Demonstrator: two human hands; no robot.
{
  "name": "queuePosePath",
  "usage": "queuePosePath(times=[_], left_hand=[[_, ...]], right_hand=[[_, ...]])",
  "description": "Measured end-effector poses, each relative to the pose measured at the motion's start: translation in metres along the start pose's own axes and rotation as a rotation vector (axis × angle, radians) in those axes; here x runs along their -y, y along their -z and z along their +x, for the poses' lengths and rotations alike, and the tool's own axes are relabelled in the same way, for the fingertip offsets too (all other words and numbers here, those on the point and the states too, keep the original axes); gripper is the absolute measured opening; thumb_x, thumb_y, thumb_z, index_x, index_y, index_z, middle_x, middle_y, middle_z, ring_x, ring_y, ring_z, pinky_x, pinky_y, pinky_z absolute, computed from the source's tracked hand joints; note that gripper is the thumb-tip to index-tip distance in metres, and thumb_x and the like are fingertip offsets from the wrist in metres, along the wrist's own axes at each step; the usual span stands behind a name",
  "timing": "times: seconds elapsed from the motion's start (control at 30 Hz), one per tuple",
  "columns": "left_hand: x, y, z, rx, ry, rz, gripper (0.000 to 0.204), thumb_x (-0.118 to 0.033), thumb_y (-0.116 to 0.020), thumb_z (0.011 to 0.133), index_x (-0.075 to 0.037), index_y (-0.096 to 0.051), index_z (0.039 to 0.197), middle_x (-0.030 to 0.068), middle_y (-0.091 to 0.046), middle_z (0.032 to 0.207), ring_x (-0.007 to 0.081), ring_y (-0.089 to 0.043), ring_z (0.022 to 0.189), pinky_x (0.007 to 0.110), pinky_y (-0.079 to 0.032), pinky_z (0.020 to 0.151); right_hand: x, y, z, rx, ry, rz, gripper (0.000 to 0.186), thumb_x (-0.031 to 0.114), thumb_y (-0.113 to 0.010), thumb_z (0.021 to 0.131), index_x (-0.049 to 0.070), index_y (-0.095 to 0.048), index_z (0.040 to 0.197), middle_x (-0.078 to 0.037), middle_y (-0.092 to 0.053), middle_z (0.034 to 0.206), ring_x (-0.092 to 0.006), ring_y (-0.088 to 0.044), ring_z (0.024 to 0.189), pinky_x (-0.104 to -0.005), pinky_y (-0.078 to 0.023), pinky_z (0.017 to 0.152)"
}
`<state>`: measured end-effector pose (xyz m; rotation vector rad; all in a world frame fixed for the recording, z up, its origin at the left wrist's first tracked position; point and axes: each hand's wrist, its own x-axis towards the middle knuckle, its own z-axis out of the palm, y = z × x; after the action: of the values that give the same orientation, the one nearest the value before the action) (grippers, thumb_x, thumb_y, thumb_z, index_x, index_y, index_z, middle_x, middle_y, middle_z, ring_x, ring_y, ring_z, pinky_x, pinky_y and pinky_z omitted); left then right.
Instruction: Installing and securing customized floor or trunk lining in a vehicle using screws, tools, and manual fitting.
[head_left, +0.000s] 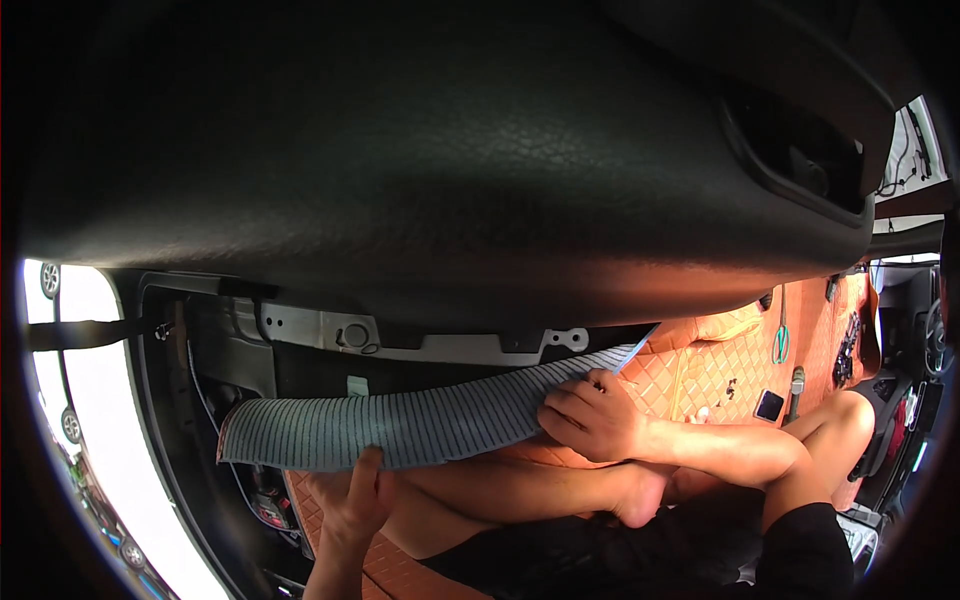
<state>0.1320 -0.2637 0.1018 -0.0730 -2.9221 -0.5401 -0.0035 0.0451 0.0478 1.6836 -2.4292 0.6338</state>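
Observation:
A long, curved grey strip with dark crosswise lines (pixel 440 425) spans the space below a dark padded panel (pixel 450 170), in front of a metal bracket (pixel 480 340). My left hand (pixel 355 490) grips the strip's lower edge left of centre, thumb on top and fingers hidden beneath. My right hand (pixel 590 420) holds the strip toward its right end with curled fingers. The strip's narrow right end rises toward the panel's lower edge.
An orange quilted mat (pixel 680 385) lies under my bare legs (pixel 540 490). On it at the right are teal scissors (pixel 782 343), a phone (pixel 769 404) and small black pieces. A bright door opening (pixel 95 380) is at the left, a steering wheel (pixel 930 330) at the far right.

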Motion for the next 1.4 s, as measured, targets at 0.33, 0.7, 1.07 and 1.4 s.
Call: queuePosePath(times=[0.33,0.7,1.07,1.4], left_hand=[[0.029,-0.047,0.044,-0.009,0.589,-0.258,0.018,0.000,-0.066,0.082,0.001,-0.059,0.098,0.0158,-0.064,0.077,0.0232,-0.065,0.066,0.036,-0.049,0.059],[0.092,-0.118,0.079,-0.096,0.440,-0.237,0.019,-0.010,-0.064,0.086,-0.001,-0.067,0.102,0.0143,-0.057,0.057,0.0284,-0.059,0.050,0.042,-0.043,0.050],[-0.026,-0.114,0.071,-0.210,0.621,-0.436,0.032,-0.018,-0.072,0.085,-0.001,-0.062,0.111,0.0168,-0.064,0.072,0.0327,-0.066,0.066,0.043,-0.050,0.058],[-0.079,-0.170,0.129,0.365,0.860,-0.876,0.019,-0.012,-0.064,0.090,0.007,-0.064,0.093,0.0142,-0.070,0.076,0.0212,-0.069,0.058,0.030,-0.056,0.049]], right_hand=[[-0.063,-0.005,-0.027,-0.295,-0.125,-0.276,0.024,0.017,-0.067,0.072,0.009,-0.071,0.094,-0.001,-0.064,0.091,-0.0182,-0.059,0.088,-0.0381,-0.044,0.080],[-0.057,-0.046,-0.026,-0.370,-0.277,-0.355,0.014,0.015,-0.067,0.075,0.010,-0.071,0.087,-0.001,-0.063,0.096,-0.0197,-0.053,0.096,-0.0379,-0.036,0.084],[-0.038,-0.055,-0.004,-0.199,-0.232,-0.363,0.038,0.020,-0.056,0.081,0.010,-0.068,0.115,-0.004,-0.061,0.108,-0.0244,-0.053,0.095,-0.0374,-0.042,0.075],[-0.054,-0.052,-0.043,-0.292,-0.219,-0.156,0.033,0.018,-0.063,0.081,0.007,-0.070,0.112,-0.005,-0.063,0.108,-0.0263,-0.056,0.093,-0.0375,-0.046,0.077]])
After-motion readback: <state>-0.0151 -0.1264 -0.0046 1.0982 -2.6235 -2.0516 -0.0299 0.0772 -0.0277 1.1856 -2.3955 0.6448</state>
